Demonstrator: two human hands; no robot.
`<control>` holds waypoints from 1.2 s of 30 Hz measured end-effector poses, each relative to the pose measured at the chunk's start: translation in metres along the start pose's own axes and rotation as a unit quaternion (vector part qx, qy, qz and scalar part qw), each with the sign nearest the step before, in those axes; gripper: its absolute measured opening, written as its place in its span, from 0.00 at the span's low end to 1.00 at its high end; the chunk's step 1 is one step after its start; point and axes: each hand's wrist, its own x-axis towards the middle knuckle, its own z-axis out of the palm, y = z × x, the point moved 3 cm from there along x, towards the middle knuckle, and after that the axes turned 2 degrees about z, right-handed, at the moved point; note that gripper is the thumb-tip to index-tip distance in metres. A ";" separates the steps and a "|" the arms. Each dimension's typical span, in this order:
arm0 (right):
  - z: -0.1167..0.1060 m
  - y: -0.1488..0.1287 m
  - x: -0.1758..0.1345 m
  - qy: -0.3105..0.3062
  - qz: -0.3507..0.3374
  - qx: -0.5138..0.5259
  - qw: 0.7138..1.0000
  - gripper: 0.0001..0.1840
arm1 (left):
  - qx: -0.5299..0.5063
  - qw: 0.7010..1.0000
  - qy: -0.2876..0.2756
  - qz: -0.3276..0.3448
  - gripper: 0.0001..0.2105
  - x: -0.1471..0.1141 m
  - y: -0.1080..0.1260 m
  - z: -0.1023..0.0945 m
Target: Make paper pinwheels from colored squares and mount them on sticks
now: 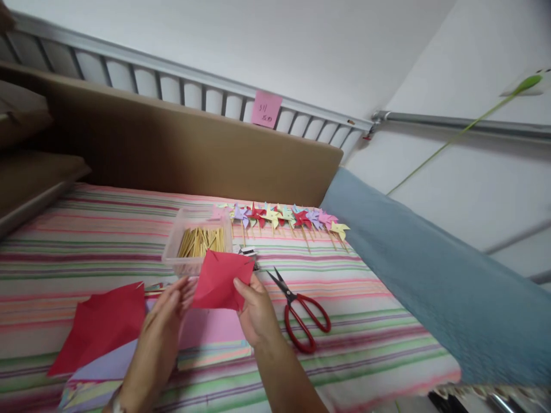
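Observation:
A square sheet of red paper (221, 281), with short slits at its corners, is held up over the table. My right hand (257, 312) pinches its right edge, thumb on top and fingers underneath. At the sheet's left edge is my left hand (166, 312), fingers stretched out and slightly blurred; whether they touch the paper I cannot tell. Beneath lies a stack of pink paper (215, 330) with other colours under it. More red paper (107, 321) rests on a pile at the left. Red-handled scissors (297, 307) lie, blades apart, right of my right hand.
A clear plastic box (172, 244) holds many thin wooden sticks (202, 242). Finished paper pinwheels (273, 217) on sticks lie in a row behind. A small metallic item (248, 252) is partly hidden. Cardboard (206, 155) stands along the striped tablecloth's (365, 321) back edge.

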 end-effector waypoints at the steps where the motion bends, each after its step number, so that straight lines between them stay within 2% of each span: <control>1: 0.001 0.001 0.000 0.008 -0.009 -0.001 1.000 0.21 | -0.103 0.991 -0.027 -0.084 0.21 -0.001 -0.005 0.007; 3: 0.002 0.005 -0.001 0.031 -0.027 0.001 0.999 0.20 | -0.243 0.949 -0.059 -0.194 0.21 -0.008 -0.009 0.022; 6: 0.007 0.014 -0.004 0.029 -0.034 0.015 0.999 0.21 | -0.286 0.931 -0.072 -0.213 0.16 -0.021 -0.006 0.037; 9: 0.011 0.022 -0.007 -0.008 -0.025 -0.009 1.000 0.20 | -0.309 0.923 -0.041 -0.227 0.13 -0.028 -0.004 0.041; 16: 0.006 0.035 -0.010 -0.008 -0.017 -0.168 0.986 0.14 | -0.297 0.931 0.044 -0.209 0.10 -0.017 0.000 0.028; 20: 0.007 0.034 -0.010 -0.027 0.000 -0.207 0.978 0.19 | -0.310 0.929 0.079 -0.188 0.11 -0.015 0.002 0.025; 25: 0.014 0.034 -0.011 -0.038 0.000 -0.229 0.973 0.19 | -0.277 0.936 0.075 -0.203 0.10 -0.013 -0.001 0.021; 28: 0.007 0.029 -0.008 -0.023 0.006 -0.295 0.955 0.25 | -0.268 0.937 0.114 -0.192 0.09 -0.008 -0.003 0.011; 30: -0.010 0.013 -0.004 0.008 -0.009 -0.389 0.921 0.28 | -0.279 0.933 0.147 -0.176 0.08 -0.001 -0.001 0.001; 31: -0.020 0.000 -0.001 0.030 -0.031 -0.451 0.892 0.27 | -0.288 0.930 0.161 -0.165 0.08 0.003 0.001 -0.005; 32: -0.032 -0.016 0.002 0.059 -0.055 -0.530 0.844 0.26 | -0.297 0.927 0.169 -0.157 0.08 0.008 0.003 -0.012; 33: -0.045 -0.032 0.004 0.097 -0.069 -0.612 0.782 0.25 | -0.305 0.923 0.177 -0.151 0.08 0.012 0.006 -0.018; 35: -0.072 -0.061 0.007 0.152 -0.051 -0.738 0.656 0.25 | -0.321 0.916 0.192 -0.145 0.08 0.021 0.012 -0.032; 36: -0.086 -0.072 0.006 0.171 -0.047 -0.752 0.635 0.24 | -0.328 0.912 0.201 -0.144 0.08 0.025 0.015 -0.038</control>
